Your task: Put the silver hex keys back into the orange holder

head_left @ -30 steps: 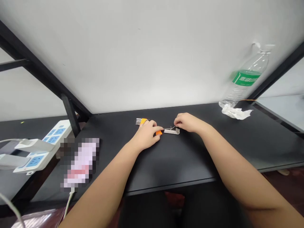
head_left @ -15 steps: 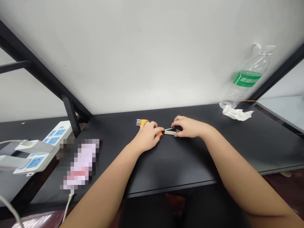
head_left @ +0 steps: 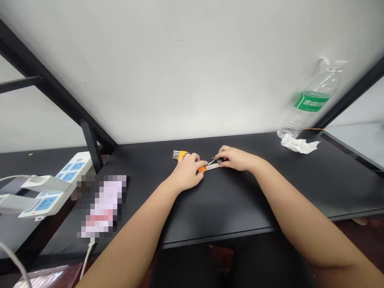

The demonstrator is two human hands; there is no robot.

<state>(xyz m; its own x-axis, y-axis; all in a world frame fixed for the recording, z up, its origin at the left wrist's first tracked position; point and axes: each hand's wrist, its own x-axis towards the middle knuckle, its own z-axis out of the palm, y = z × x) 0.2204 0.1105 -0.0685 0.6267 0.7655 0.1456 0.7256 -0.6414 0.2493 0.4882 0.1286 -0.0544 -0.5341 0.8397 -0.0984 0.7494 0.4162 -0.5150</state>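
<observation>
Several thin silver hex keys [head_left: 212,166] lie side by side on the black desktop, their left ends in an orange holder [head_left: 202,169]. My left hand [head_left: 188,172] lies over this holder, thumb and index finger closed on it. Past my left knuckles shows another orange holder piece [head_left: 182,155] with several thin rod ends [head_left: 175,154] sticking out leftward; how it connects is hidden under the hand. My right hand [head_left: 235,158] pinches at the right ends of the keys, where one key [head_left: 211,161] angles away from the row. Its fingertips partly cover the bent ends.
A clear plastic bottle [head_left: 313,100] with a green label leans by the wall at the right, beside crumpled tissue [head_left: 300,144]. To the left lie a blurred-out phone [head_left: 103,204] on a cable and a power strip [head_left: 70,176] with plugs. A black frame post [head_left: 90,140] rises at the left.
My right hand has moved slightly left, and the row of keys now meets the orange holder under my left hand. My left hand has stayed nearly still.
</observation>
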